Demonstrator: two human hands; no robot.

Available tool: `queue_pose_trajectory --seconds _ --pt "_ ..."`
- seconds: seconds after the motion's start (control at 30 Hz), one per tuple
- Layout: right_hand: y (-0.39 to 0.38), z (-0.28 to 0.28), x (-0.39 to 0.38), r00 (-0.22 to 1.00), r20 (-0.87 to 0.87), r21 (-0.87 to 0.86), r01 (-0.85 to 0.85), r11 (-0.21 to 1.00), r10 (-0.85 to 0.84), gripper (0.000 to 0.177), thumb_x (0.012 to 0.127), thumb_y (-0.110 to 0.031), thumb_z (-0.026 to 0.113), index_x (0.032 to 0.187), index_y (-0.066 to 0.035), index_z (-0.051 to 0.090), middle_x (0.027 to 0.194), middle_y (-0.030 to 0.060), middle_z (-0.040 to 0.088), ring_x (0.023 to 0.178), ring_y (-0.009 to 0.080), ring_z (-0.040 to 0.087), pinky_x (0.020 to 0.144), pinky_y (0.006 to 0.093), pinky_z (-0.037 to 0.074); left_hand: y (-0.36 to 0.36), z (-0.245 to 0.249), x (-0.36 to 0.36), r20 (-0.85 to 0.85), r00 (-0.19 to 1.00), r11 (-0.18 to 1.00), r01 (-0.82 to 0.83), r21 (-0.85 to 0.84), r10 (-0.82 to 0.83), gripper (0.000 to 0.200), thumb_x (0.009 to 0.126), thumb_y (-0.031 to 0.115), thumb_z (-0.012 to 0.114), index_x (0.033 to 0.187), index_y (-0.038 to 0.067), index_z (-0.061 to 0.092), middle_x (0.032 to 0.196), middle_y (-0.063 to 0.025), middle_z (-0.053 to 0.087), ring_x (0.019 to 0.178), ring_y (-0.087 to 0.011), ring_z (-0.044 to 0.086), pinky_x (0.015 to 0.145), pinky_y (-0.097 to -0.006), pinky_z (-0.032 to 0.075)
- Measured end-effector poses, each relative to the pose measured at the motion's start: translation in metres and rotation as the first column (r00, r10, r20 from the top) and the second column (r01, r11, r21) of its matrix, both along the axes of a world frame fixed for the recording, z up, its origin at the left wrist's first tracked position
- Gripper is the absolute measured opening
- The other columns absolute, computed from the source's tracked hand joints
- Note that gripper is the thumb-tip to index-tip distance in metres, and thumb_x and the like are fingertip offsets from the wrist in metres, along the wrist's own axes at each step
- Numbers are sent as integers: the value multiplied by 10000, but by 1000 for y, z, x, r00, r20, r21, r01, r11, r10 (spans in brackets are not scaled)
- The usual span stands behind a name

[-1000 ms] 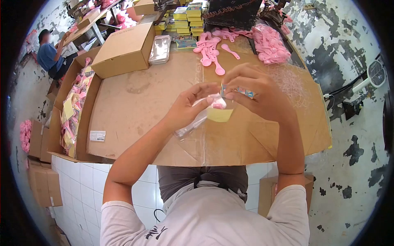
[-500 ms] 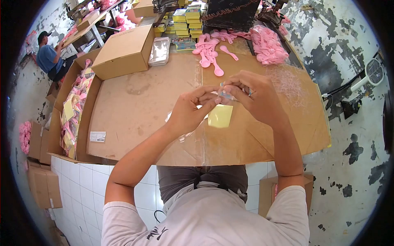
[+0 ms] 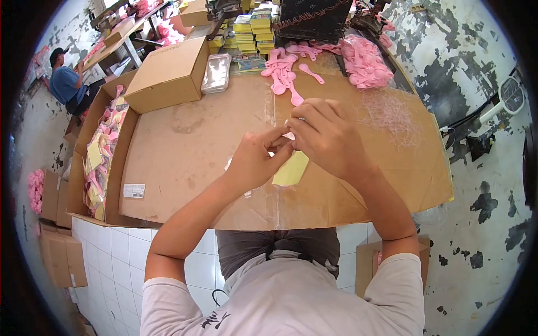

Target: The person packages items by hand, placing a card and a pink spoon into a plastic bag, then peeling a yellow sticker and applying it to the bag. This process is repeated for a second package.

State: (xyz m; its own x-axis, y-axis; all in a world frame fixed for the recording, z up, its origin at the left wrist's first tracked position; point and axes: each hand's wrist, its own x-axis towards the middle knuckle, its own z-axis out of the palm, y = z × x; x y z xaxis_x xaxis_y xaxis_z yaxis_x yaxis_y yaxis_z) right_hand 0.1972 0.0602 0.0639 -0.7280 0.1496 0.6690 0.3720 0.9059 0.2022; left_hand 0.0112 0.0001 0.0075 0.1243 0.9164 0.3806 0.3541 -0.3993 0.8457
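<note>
My left hand (image 3: 255, 159) and my right hand (image 3: 328, 140) meet over the middle of the cardboard-covered table (image 3: 196, 140). Both have their fingers pinched around the top of a small clear plastic bag, mostly hidden by the fingers. A yellow card (image 3: 291, 169) hangs tilted below them, apparently inside that bag. Something small and pink shows between the fingertips, too covered to make out. Just beyond my right hand lies a pile of pink measuring spoons (image 3: 278, 73), with a single spoon (image 3: 311, 73) beside it.
An open carton (image 3: 124, 162) at the left holds spoons and yellow cards. Behind it are a closed box (image 3: 165, 73), clear bags (image 3: 217, 73) and stacked cards (image 3: 261, 25). A spoon-filled bag (image 3: 365, 61) and thin strands (image 3: 395, 117) lie right. Another person (image 3: 67, 81) sits far left.
My right hand has moved down and left, closing over the bag's top. The yellow card has shifted slightly left and down and is more tilted.
</note>
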Motion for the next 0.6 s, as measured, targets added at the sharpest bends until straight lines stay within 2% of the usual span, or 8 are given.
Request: queue_pose_trajectory --seconds 0.2,0.27,0.37,0.47,0.5,0.53,0.57,0.6 --pt "13 -5 6 986 -89 -104 128 986 -137 162 798 -61 680 944 -68 611 962 44 598 958 191 603 830 357 445 -4 14 1 -8 999 995 47 -86 -48 336 977 78 649 1292 -41 640 945 -114 784 859 -113 725 801 -272 575" --pt "26 -1 24 972 -205 -471 8 882 -118 116 875 -111 656 963 -53 607 908 57 575 894 188 599 786 341 461 -3 17 -1 128 989 977 93 -192 -69 325 999 79 636 1302 -40 643 999 -109 785 930 -97 713 841 -269 573" --pt "41 11 75 927 -365 -914 -338 226 -88 132 999 -169 601 970 -42 583 806 30 542 750 124 576 671 284 471 6 2 -8 363 929 952 168 -256 -66 325 1013 91 634 1313 -34 642 1060 -121 773 975 -112 708 857 -262 569" --pt "78 4 151 863 -504 -824 -482 -298 0 107 1015 -122 564 1083 -38 566 834 31 565 739 118 566 679 271 469 14 -12 -16 435 897 943 205 -262 -74 350 1021 98 628 1343 -39 615 1120 -142 756 1011 -131 705 874 -260 565" --pt "98 -10 174 862 -503 -826 -500 -262 -61 157 994 -91 567 1141 -39 556 891 58 585 795 158 583 730 305 476 16 -13 -17 439 894 946 210 -245 -85 358 1022 94 622 1353 -42 604 1131 -148 752 1016 -137 706 879 -262 566" --pt "120 -25 197 912 -337 -940 -339 34 -232 230 973 -61 570 1200 -39 546 949 85 604 852 198 599 781 339 483 16 -14 -16 445 891 949 216 -228 -96 366 1024 90 617 1363 -45 592 1143 -153 747 1021 -142 707 885 -265 566" --pt "138 -46 216 880 37 -886 248 392 -474 310 951 -30 573 1259 -40 536 1006 112 624 908 238 615 832 373 490 15 -14 -15 454 885 947 222 -231 -97 369 1026 83 612 1370 -48 583 1137 -151 749 1027 -144 707 892 -269 568" --pt "146 -72 232 548 341 -348 828 439 -764 393 930 1 576 1318 -40 527 1063 140 643 965 279 632 883 407 496 15 -12 -14 463 881 946 226 -230 -98 373 1027 76 607 1376 -50 573 1131 -148 751 1032 -147 707 899 -272 569"
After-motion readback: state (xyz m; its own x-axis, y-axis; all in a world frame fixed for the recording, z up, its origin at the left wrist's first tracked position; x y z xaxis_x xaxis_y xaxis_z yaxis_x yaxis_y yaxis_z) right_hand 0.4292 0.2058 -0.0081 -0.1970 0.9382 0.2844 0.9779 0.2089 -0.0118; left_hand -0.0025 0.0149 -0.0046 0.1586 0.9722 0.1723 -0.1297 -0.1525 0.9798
